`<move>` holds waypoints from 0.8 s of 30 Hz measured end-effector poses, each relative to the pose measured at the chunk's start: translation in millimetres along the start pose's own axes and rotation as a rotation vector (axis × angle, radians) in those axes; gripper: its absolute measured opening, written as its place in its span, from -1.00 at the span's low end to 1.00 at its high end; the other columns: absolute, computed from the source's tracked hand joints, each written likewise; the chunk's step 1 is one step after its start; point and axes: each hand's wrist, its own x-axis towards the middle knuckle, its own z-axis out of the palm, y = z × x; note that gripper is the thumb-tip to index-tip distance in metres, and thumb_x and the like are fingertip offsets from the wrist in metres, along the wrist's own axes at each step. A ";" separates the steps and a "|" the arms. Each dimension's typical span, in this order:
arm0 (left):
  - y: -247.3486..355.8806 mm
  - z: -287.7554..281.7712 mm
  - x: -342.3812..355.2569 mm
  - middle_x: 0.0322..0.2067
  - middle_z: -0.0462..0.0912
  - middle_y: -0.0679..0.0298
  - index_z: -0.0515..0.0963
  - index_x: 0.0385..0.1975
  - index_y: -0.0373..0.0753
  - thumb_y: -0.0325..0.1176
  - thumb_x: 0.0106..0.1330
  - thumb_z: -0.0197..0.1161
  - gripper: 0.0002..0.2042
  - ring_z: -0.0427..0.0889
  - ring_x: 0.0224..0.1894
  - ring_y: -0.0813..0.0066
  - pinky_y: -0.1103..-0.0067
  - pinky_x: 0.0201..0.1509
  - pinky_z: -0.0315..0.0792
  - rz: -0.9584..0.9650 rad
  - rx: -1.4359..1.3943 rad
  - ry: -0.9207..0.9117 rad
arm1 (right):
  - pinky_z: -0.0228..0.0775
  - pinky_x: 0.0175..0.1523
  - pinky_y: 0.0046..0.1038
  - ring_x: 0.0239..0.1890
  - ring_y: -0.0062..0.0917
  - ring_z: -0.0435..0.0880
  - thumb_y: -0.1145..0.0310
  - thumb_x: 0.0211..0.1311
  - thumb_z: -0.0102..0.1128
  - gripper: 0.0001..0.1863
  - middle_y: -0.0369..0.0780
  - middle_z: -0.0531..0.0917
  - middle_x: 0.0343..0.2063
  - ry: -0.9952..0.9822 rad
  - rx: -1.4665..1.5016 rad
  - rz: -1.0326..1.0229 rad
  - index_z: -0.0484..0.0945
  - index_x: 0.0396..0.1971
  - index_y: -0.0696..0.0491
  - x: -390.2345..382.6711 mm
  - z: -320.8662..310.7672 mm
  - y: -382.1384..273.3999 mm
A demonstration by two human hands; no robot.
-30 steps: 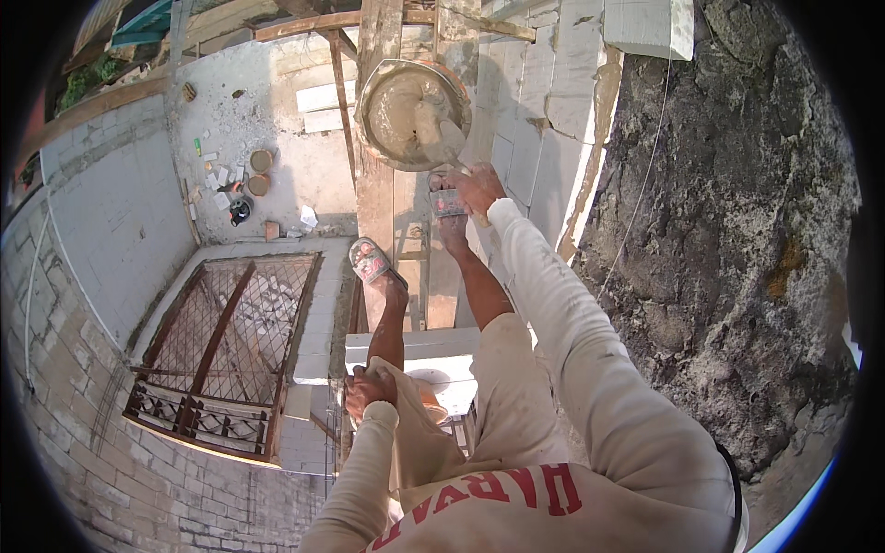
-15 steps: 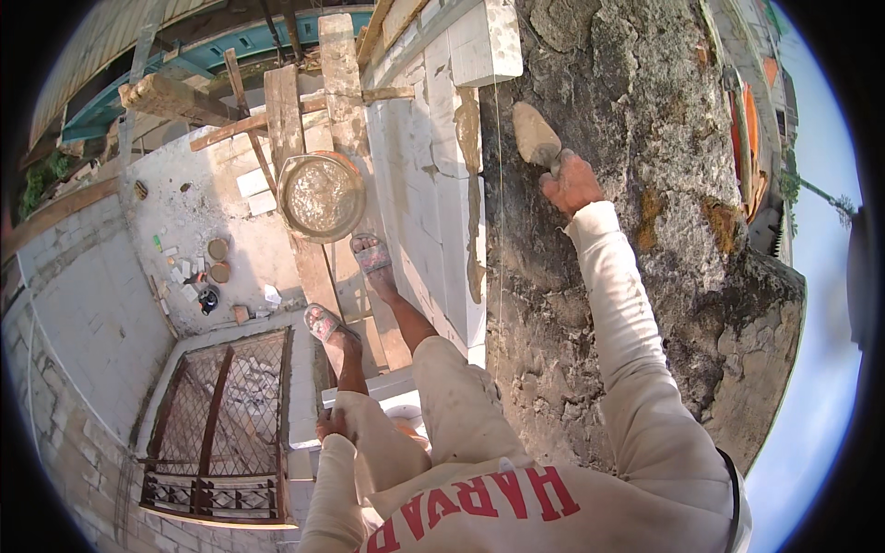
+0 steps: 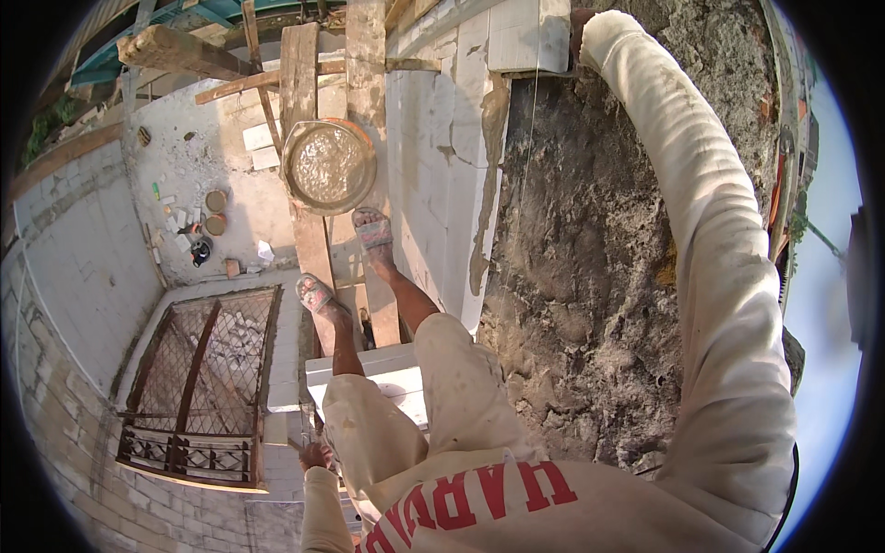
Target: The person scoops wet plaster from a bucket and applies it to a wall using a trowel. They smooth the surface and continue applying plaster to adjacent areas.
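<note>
At the top, my right hand (image 3: 581,37) is almost entirely hidden behind its pale sleeve, beside a white block (image 3: 528,32) on the rough, dark wall (image 3: 590,304); whatever it holds is out of sight. Along that wall a thin string runs past the block. Low beside my left trouser leg, my left hand (image 3: 313,455) has curled fingers, gripping something too small to make out. A round bucket of wet grey mortar (image 3: 329,164) stands on wooden planks (image 3: 309,244) beyond my sandaled feet.
A white block wall (image 3: 433,184) borders the planks. Below at left lie a floor with scattered rubble and cans (image 3: 212,221), and a metal grille (image 3: 194,378) in a frame. Timber beams (image 3: 180,55) cross the upper left; sky shows at the far right.
My right hand left the bucket with a mortar-loaded trowel, crossed right onto the rough wall, then reached up beside the white block, where hand and trowel are hidden. My view has shifted.
</note>
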 end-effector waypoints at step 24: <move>-63.1 124.7 -51.4 -0.25 0.79 -0.04 0.76 -0.10 -0.22 -0.18 0.36 0.27 -0.70 0.78 -0.22 0.04 0.23 -0.04 0.59 0.351 0.961 0.427 | 0.63 0.05 -0.13 -0.12 -0.10 0.79 0.15 0.12 0.29 -0.65 -0.07 0.78 -0.22 0.313 0.217 -0.501 0.71 -0.16 0.04 -94.5 70.8 -288.6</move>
